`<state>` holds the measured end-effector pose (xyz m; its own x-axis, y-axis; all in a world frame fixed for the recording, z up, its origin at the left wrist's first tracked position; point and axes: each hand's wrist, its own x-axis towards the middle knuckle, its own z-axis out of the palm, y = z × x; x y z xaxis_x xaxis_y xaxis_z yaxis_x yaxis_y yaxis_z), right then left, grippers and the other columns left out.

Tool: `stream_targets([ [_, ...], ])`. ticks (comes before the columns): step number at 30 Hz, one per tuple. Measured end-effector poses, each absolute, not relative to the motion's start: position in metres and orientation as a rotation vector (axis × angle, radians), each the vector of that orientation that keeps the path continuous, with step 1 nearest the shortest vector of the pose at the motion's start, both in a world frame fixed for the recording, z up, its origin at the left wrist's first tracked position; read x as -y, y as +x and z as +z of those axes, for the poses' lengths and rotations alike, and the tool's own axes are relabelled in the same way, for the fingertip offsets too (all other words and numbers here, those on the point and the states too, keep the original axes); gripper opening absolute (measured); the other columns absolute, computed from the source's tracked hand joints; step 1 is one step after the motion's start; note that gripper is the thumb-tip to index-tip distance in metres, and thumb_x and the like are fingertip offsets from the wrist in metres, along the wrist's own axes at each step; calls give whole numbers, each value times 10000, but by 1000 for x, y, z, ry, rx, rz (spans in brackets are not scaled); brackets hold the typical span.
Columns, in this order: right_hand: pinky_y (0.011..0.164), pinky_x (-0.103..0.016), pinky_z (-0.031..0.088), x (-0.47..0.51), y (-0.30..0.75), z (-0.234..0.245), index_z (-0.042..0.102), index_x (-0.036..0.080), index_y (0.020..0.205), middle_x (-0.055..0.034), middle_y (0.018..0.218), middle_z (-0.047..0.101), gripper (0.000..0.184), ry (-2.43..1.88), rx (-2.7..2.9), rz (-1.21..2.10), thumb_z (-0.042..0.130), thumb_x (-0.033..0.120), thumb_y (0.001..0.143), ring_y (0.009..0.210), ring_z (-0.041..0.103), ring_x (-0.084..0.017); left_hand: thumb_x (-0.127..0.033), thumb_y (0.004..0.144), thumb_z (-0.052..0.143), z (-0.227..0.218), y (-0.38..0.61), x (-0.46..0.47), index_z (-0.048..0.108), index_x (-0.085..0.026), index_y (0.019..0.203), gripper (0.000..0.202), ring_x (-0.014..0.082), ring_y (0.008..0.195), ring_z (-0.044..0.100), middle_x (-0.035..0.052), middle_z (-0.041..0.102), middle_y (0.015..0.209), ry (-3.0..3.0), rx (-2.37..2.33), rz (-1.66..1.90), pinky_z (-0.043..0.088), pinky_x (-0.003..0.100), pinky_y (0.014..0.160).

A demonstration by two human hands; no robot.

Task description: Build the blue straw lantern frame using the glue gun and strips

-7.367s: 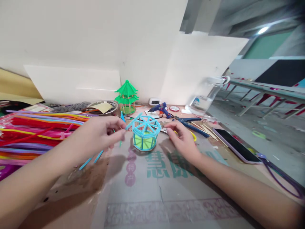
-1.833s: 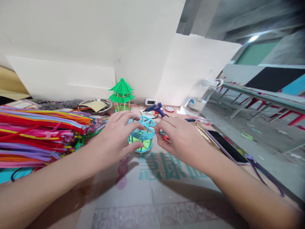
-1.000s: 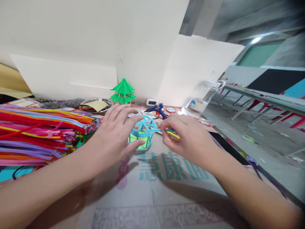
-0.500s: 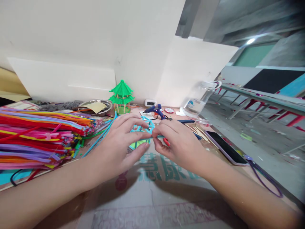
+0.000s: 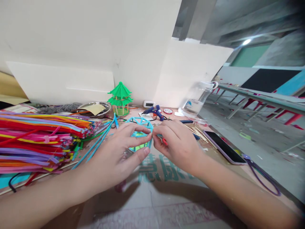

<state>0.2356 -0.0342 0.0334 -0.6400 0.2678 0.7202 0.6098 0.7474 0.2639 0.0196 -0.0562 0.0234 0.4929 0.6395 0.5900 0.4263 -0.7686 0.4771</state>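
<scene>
A small blue pipe-cleaner frame [image 5: 139, 125] with a green base stands on the cardboard sheet [image 5: 154, 194] in front of me. My left hand [image 5: 121, 149] curls around its near left side, thumb below and fingers pinching its upper rim. My right hand [image 5: 175, 143] pinches the same rim from the right, and a red-handled tool [image 5: 164, 142] shows partly inside its closed fingers. The fingertips of both hands almost meet at the frame's near edge. Most of the frame's lower half is hidden behind my left hand.
A big pile of coloured pipe cleaners [image 5: 40, 136] lies at the left. A green pagoda model [image 5: 119, 98], a metal dish [image 5: 96, 108], a blue glue gun [image 5: 154, 112] and a clear jug [image 5: 196, 98] stand at the back. A phone [image 5: 224, 147] lies at right.
Both hands have drawn slightly nearer and lower with the frame, and the fingertips now meet at its rim. Loose blue pipe cleaners show at the left of my left hand.
</scene>
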Motion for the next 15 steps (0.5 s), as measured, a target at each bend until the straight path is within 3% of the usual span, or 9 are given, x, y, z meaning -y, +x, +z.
stream_targets([
  [6,692,-310,469,40,233,33,599,181,962,-42,803,699,64,-536,2254,-626,557,133,972,743,608,-173,-335,936,641,26,19,48,741,-266,862,142,159,1005,646,-28,720,1011,2351,-999,1188,462,293,948],
  [9,770,-330,498,38,237,38,600,179,1072,-67,933,726,87,-484,2283,-537,575,196,990,863,654,-193,-346,922,623,27,17,43,699,-237,814,171,160,885,659,-34,725,902,2294,-1048,1102,487,271,857],
  [12,834,-353,508,21,255,48,589,181,1198,-98,1056,721,213,-731,2187,-348,536,256,1006,955,671,-220,-392,909,616,30,11,37,681,-220,806,210,160,776,644,-28,698,804,2159,-1150,1096,497,247,734],
  [15,762,-317,500,-7,284,50,644,192,1186,-81,978,728,259,-1206,2354,-117,482,229,988,859,678,-213,-417,885,633,34,4,31,675,-202,859,220,150,734,635,-18,686,788,1976,-1163,1162,488,220,652],
])
